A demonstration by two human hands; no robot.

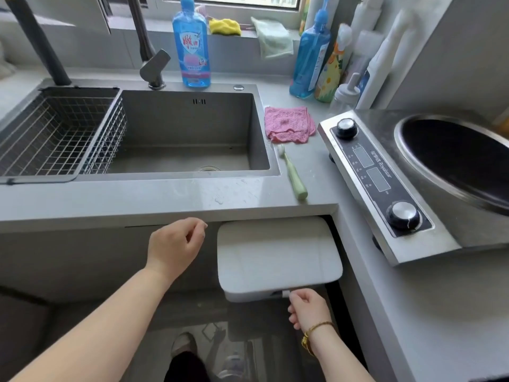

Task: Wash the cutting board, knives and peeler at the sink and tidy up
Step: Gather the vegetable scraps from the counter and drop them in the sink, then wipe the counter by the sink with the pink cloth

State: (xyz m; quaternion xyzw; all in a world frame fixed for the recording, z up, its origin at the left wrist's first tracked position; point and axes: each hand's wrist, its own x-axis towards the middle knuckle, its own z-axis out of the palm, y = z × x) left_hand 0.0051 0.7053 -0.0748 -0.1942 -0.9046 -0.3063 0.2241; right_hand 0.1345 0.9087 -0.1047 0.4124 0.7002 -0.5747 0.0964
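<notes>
The grey sink (179, 119) holds nothing, and a wire basket (55, 133) sits in its left part. No cutting board, knife or peeler is plainly in view. Below the counter edge a white rounded box with a flat lid (275, 257) sticks out. My right hand (308, 307) pinches a small white tab (286, 293) on its front edge. My left hand (176, 246) hovers just under the counter edge, left of the box, fingers loosely curled and holding nothing.
A blue dish-soap bottle (191, 45) and the faucet (154, 67) stand behind the sink. A pink cloth (287, 124) and a green-handled brush (294, 175) lie to its right. An induction cooker (380, 175) fills the right counter, with several bottles (311, 56) behind it.
</notes>
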